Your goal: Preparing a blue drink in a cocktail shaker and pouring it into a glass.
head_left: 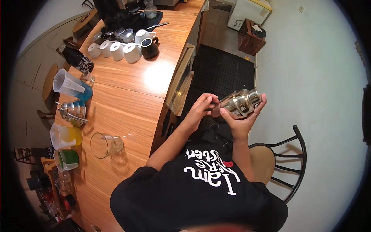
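A shiny metal cocktail shaker [236, 105] is held in the air in front of my body, tilted on its side with its capped end to the upper right. My right hand [244, 121] is wrapped round it from below, the thumb on the near side and a finger reaching up beside the cap. At the other end, my left hand [201, 110] has its fingers curled against the shaker's base. Part of those fingertips is hard to make out. On the wooden counter [127, 104] to my left, a clear drinking glass [106, 145] stands nearest to me.
Along the counter's far-left edge stand a measuring jug with blue liquid [73, 86], a glass-and-metal pot [73, 112], a yellow jug [66, 136], a green jug [67, 159] and a dark bottle [76, 58]. White cups [132, 53] sit farther back. A chair [262, 162] is on my right.
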Demonstrator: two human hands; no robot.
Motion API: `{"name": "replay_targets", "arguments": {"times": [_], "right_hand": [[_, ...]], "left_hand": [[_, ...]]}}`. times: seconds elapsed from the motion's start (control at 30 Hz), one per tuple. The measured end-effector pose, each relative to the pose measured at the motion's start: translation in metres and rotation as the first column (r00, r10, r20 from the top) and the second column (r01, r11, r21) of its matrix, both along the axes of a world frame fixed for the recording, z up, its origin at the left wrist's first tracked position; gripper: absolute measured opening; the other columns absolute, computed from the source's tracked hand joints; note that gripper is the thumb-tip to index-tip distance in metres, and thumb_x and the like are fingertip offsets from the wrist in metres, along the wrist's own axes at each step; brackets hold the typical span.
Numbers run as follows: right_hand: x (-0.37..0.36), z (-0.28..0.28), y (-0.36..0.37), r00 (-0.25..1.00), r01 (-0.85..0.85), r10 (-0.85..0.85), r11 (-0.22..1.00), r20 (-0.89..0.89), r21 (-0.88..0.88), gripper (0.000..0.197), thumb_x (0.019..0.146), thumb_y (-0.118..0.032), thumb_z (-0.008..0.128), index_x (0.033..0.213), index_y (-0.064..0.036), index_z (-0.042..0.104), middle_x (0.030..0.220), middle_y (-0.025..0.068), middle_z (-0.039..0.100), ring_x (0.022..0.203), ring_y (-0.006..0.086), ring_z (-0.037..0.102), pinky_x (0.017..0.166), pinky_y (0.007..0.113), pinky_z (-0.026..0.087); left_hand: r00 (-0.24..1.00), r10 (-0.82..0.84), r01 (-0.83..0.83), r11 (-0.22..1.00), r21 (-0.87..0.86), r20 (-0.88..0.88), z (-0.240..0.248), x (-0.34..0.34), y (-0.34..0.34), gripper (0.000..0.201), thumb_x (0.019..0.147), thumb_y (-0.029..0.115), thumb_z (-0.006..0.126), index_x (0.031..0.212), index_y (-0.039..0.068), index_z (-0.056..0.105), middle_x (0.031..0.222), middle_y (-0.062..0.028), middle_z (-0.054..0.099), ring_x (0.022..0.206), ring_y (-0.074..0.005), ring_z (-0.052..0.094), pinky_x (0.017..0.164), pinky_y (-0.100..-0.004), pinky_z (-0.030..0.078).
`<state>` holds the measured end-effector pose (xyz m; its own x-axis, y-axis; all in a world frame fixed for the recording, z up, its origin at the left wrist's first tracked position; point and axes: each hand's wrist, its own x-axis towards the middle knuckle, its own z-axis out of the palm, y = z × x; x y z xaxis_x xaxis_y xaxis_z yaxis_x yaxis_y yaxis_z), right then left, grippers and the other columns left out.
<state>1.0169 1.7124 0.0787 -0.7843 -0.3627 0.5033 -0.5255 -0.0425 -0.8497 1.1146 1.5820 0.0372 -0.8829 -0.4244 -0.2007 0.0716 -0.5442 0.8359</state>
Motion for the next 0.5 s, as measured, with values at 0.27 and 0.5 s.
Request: {"name": "replay_targets", "arguments": {"times": [0.27,0.5], "right_hand": [[0.006,-0.003,0.002,0.997,-0.052,0.054,0.998,0.055,-0.036,0.122,0.067,-0.008,0.087,0.16,-0.0166,0.008,0.13,0.0104,0.049,0.114,0.0243,0.056,0.1,0.041,0.05],[0.006,0.005,0.009,0.912,-0.141,0.218,0.962,0.347,-0.232,0.124,0.064,-0.009,0.09,0.159,-0.017,0.01,0.13,0.0117,0.05,0.115,0.0248,0.057,0.101,0.041,0.051]], "left_hand": [[0.999,-0.031,0.032,0.999,0.04,-0.027,-0.013,0.006,0.001,0.034,0.106,0.041,0.046,0.12,0.014,0.061,0.114,-0.0002,0.06,0.1,-0.0102,0.053,0.088,-0.0298,0.045],[0.988,-0.126,0.135,0.985,0.11,-0.087,-0.019,0.001,0.011,0.042,0.107,0.047,0.042,0.125,0.012,0.059,0.115,-0.0004,0.06,0.1,-0.0111,0.057,0.09,-0.0304,0.044]]}}
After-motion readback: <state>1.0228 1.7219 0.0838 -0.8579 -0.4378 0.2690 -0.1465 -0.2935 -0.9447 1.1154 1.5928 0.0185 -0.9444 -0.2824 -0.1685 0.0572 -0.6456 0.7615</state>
